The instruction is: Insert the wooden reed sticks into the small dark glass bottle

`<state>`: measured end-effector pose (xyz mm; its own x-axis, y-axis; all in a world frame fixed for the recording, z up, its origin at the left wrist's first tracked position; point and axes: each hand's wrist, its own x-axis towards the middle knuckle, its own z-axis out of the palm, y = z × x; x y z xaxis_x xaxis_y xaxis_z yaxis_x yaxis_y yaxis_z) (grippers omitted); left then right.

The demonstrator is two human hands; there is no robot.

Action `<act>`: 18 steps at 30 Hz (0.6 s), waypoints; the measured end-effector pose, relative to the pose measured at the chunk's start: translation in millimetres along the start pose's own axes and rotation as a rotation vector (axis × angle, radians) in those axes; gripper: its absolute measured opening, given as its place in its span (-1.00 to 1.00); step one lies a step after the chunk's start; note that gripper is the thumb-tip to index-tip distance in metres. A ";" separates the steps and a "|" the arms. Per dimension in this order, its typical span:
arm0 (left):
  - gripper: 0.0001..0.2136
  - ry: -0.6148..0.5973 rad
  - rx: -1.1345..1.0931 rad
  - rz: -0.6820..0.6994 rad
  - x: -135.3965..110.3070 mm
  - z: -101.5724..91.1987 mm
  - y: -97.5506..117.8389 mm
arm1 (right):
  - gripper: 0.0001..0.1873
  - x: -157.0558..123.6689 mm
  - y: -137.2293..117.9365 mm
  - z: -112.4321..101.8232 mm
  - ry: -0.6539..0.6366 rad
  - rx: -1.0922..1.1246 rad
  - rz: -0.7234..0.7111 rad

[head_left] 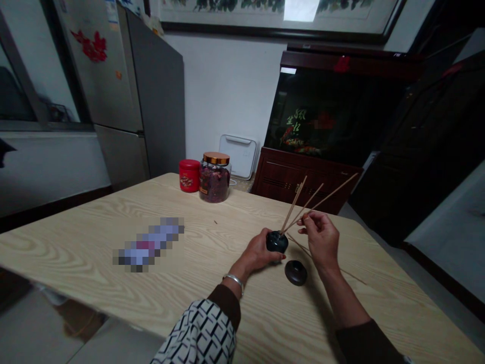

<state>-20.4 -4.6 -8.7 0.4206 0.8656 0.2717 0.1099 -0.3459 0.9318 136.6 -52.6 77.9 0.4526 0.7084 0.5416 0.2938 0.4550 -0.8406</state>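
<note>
My left hand (261,246) is wrapped round a small, round, glossy black pot (277,242) on the table. Several thin brown sticks that look like incense sticks (295,202) fan upward from its mouth. The fingers of my right hand (320,235) pinch one incense stick (338,189), which slants up to the right with its lower end at the pot's mouth. Just in front of the pot lies a dark round lid-like piece (296,273). Another thin stick (353,276) rests on the table, partly hidden behind my right hand and forearm.
Toward the back of the wooden table (212,303) stand a red canister (189,176) and a glass jar (214,182) with a copper-coloured lid. A blurred-out bluish item (151,243) lies at the left. Beyond are a fridge (159,96) and a dark cabinet with a fish tank (314,121).
</note>
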 end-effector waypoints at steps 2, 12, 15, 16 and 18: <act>-0.39 -0.006 0.008 0.011 -0.3 -0.3 0.3 | -0.70 -4.8 5.3 3.1 -0.071 -0.024 0.055; -0.39 -0.005 0.003 0.018 0.2 0.8 -2.2 | -0.79 -15.3 41.1 -83.1 -0.338 -0.863 0.039; -0.39 -0.011 -0.005 0.001 -0.2 -0.1 0.7 | -0.84 -19.1 55.9 -119.4 -0.475 -1.137 0.120; -0.40 -0.016 -0.006 -0.003 -0.4 -0.4 1.6 | -0.85 -21.5 59.3 -125.9 -0.509 -1.186 0.122; -0.40 -0.022 -0.006 -0.004 -0.6 -0.5 2.3 | -0.85 -26.7 62.7 -130.2 -0.532 -1.255 0.097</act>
<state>-20.8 -5.8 -6.5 0.4400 0.8587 0.2627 0.1060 -0.3402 0.9343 252.5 -113.2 11.0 0.2231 0.9589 0.1754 0.9682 -0.1972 -0.1538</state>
